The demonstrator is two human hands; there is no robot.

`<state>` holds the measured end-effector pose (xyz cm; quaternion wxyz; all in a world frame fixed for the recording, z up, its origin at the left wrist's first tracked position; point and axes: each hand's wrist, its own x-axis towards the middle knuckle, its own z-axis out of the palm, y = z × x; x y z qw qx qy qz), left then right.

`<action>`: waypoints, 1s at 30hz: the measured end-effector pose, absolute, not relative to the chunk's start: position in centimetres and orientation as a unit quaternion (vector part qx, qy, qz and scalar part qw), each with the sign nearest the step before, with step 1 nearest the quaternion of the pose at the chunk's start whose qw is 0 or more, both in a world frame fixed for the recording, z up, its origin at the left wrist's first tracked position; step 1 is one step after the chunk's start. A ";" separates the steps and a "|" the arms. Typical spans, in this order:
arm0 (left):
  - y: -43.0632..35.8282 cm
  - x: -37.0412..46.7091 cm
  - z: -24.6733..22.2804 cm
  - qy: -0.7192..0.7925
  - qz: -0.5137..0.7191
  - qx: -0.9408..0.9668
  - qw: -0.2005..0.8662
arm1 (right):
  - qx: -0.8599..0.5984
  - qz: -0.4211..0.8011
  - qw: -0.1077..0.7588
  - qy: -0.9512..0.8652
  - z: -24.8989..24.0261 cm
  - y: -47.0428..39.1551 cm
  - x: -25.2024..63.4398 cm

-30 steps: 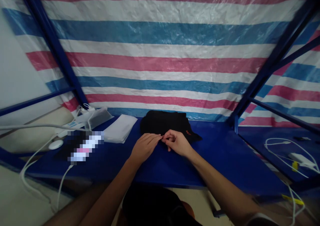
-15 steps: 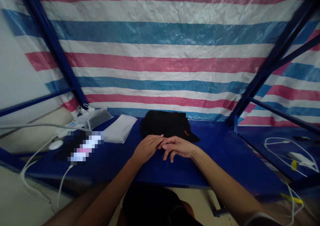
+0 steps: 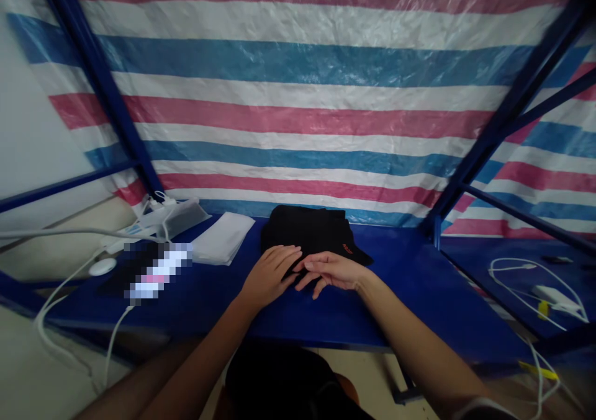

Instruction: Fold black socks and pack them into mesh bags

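Observation:
A folded black garment [image 3: 307,229] with small orange lettering lies at the back middle of the blue desk [image 3: 395,283]. Just in front of it is my left hand [image 3: 270,276], palm down, its fingers stretched out over the garment's near edge. My right hand [image 3: 336,271] is beside it, fingers apart and pointing left, with nothing visible in it. The fingertips of both hands are close together; whether they touch is hard to tell. My hands cover part of the garment's front edge.
Left of the garment lie folded white sheets [image 3: 223,239], then a pixelated bright phone-like device [image 3: 158,274] with a white cable. Behind that stands a power strip [image 3: 135,234] with plugs. A white charger [image 3: 556,297] and cables lie at the right. Blue posts and a striped plastic sheet [image 3: 298,119] enclose the desk.
My left hand has shifted slightly left, and its fingers have spread. The right hand's fingers have straightened and opened a little toward the left.

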<state>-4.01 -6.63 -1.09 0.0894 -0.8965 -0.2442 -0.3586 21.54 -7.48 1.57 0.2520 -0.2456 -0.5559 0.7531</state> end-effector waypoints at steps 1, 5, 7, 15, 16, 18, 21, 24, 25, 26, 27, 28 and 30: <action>-6.8 -4.3 -1.0 -0.258 -0.357 -0.893 0.090 | -0.254 0.744 0.259 -0.560 1.6 -7.5 21.8; -7.0 -5.0 -1.2 -0.280 -0.338 -0.894 0.088 | -0.273 0.711 0.259 -0.594 1.3 -7.6 22.2; -6.9 -4.9 -1.6 -0.276 -0.331 -0.898 0.088 | -0.276 0.704 0.241 -0.608 1.1 -7.6 22.1; -6.4 -4.1 -3.3 -0.254 -0.290 -0.920 0.066 | -0.276 0.735 0.166 -0.597 0.5 -7.9 21.1; -6.4 -4.1 -3.4 -0.253 -0.290 -0.921 0.064 | -0.273 0.738 0.164 -0.595 0.4 -7.9 20.9; -6.4 -4.3 -3.5 -0.256 -0.286 -0.922 0.056 | -0.265 0.741 0.160 -0.595 0.5 -8.0 20.7; -6.5 -4.3 -3.6 -0.286 -0.264 -0.920 0.051 | -0.307 0.692 0.182 -0.627 1.5 -8.4 21.3; -6.9 -4.3 -3.7 -0.294 -0.240 -0.923 0.066 | -0.419 0.486 0.283 -0.713 2.9 -9.5 23.6; -7.2 -4.4 -3.7 -0.288 -0.235 -0.926 0.069 | -0.439 0.392 0.312 -0.746 3.3 -10.0 24.7; -7.6 -4.5 -3.6 -0.279 -0.230 -0.930 0.069 | -0.442 0.305 0.324 -0.779 3.5 -10.6 26.0; -8.1 -4.8 -3.5 -0.273 -0.228 -0.932 0.066 | -0.434 0.237 0.312 -0.811 3.6 -11.3 27.3; -8.8 -5.1 -3.4 -0.269 -0.227 -0.934 0.062 | -0.425 0.192 0.288 -0.836 3.5 -12.2 28.6; -10.6 -6.2 -3.0 -0.265 -0.231 -0.935 0.054 | -0.423 0.165 0.229 -0.861 2.8 -14.2 30.8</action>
